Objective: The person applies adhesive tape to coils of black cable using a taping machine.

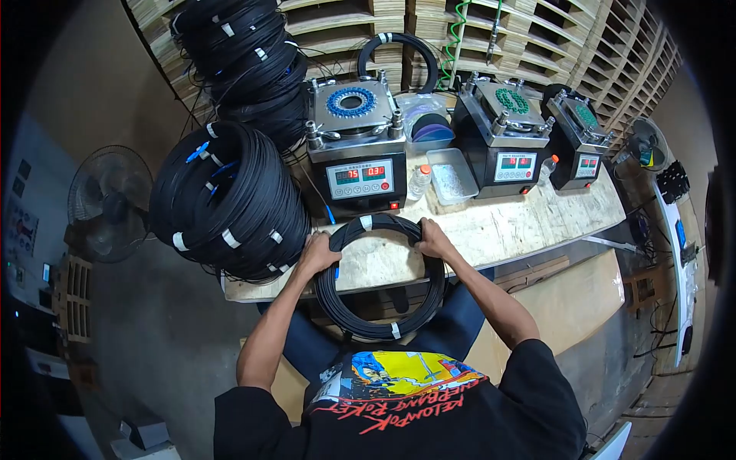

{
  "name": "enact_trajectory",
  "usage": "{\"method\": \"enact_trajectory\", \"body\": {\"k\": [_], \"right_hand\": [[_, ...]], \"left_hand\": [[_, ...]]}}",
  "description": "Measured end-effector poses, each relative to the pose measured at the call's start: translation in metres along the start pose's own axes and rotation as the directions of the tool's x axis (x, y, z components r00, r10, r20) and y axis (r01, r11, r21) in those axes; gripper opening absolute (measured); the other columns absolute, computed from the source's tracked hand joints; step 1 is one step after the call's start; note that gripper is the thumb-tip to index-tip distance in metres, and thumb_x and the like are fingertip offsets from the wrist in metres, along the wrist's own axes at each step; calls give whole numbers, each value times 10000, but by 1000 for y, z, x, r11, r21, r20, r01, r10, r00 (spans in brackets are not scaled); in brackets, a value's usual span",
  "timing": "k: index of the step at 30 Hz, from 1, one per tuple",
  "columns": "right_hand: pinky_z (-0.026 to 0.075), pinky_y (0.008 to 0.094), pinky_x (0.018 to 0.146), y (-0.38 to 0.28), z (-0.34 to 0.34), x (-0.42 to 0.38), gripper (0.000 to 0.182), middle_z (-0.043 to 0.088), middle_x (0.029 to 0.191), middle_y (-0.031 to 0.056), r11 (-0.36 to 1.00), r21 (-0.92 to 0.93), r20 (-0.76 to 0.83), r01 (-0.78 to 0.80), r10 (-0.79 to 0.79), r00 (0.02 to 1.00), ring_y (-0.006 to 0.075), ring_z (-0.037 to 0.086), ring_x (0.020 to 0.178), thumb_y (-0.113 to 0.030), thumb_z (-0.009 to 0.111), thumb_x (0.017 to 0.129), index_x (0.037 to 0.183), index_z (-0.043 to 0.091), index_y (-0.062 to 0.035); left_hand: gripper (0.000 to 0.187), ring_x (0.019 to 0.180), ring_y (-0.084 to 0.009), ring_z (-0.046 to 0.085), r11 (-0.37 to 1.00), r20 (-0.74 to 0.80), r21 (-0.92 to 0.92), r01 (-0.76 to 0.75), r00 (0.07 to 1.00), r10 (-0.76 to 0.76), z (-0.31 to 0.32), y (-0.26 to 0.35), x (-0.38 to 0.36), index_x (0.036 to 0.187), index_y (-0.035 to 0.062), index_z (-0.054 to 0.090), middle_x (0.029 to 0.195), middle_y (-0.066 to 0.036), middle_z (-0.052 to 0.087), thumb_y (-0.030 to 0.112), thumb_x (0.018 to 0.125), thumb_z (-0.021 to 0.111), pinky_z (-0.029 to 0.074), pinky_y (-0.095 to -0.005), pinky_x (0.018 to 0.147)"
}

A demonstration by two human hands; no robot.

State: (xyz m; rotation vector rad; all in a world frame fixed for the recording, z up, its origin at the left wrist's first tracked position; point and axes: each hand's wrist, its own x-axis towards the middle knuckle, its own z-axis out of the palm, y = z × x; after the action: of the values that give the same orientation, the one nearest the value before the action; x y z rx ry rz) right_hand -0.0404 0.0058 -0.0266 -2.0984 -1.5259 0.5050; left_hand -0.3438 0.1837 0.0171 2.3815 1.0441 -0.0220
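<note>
A coil of black cable [360, 327], bound with white tape at its top and bottom, rests partly on the table edge and partly over my lap. My left hand [320, 253] is closed around its upper left side. Opposite, my right hand [435, 238] grips the upper right side, fingers wrapped over the cable. A bit of blue shows on the coil just below my left hand. Close by on the left stands a large stack of similar coils [261, 203], with white tape and blue ends on it.
Behind the coil is a machine with a blue ring on top [360, 161]. Two machines with green parts [502, 138] [579, 142] stand further right. A small bottle [419, 182] and a clear tub [452, 178] sit between them on the wooden table [521, 228]. A fan [111, 203] is left.
</note>
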Motion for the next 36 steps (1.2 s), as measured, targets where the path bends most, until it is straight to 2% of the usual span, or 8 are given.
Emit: {"method": "enact_trajectory", "body": {"k": [3,7,12,19,22,26,32,36], "right_hand": [[512,469,810,-47,-40,-23,484,619,888,279,928,314,106,-198,173,979,426,640,878,-82,765,676,1062,502,44],[513,431,828,-65,-55,-47,517,647,930,277,922,283,183,-264,218,959,394,669,922,-35,737,699,1149,491,27],[511,396,883,-67,-54,-63,662,667,1025,251,925,304,-5,226,-236,972,367,672,994,-10,714,681,1302,485,-19],[480,339,952,-172,-162,-79,756,668,1078,166,878,407,259,251,-374,891,222,640,1017,-65,790,623,1315,493,0],[473,324,959,-221,-219,-76,786,654,1119,127,828,475,328,299,-481,813,189,614,1036,-114,850,624,1322,514,15],[482,324,973,-288,-289,-62,811,625,1215,136,693,384,336,610,-720,607,183,603,1111,-162,903,598,1303,549,26],[557,317,889,-367,-334,-6,848,662,1117,182,370,324,329,871,-907,263,225,675,974,-190,917,593,1296,528,78],[441,420,1098,-414,-339,-4,1054,539,1397,221,666,-350,283,659,-596,752,299,542,1263,-491,874,667,1495,409,-33]], "left_hand": [[638,959,-431,653,992,-227,-123,-23,974,-5,10,8,-13,1144,-57,494,1038,-277,644,237,662,790,514,-463,856],[639,807,-320,701,934,-73,-354,52,994,-83,-15,32,-42,1219,-62,453,962,-252,683,194,706,735,547,-414,755],[447,897,-294,707,923,8,-373,-90,995,100,-22,22,-73,1109,-15,656,955,-198,721,175,709,720,541,-381,822],[644,873,-190,672,858,-137,-428,-285,959,250,-126,70,-181,1246,-64,573,955,-155,714,210,724,831,522,-339,825],[807,935,-208,675,877,53,-458,-148,980,193,-216,102,-237,1332,-85,501,1048,-179,706,273,705,862,517,-327,881],[783,878,-186,662,779,-122,-234,-581,813,570,-282,118,-288,1232,-11,473,1019,-112,658,240,646,927,523,-305,804],[891,960,-215,573,883,-263,211,-419,846,464,-364,131,-328,1237,9,474,1061,-76,542,219,509,941,477,-336,837],[1227,1023,-324,635,788,-166,429,-441,819,549,-400,102,-322,1609,219,112,1269,-122,590,189,663,893,493,-376,900]]}}
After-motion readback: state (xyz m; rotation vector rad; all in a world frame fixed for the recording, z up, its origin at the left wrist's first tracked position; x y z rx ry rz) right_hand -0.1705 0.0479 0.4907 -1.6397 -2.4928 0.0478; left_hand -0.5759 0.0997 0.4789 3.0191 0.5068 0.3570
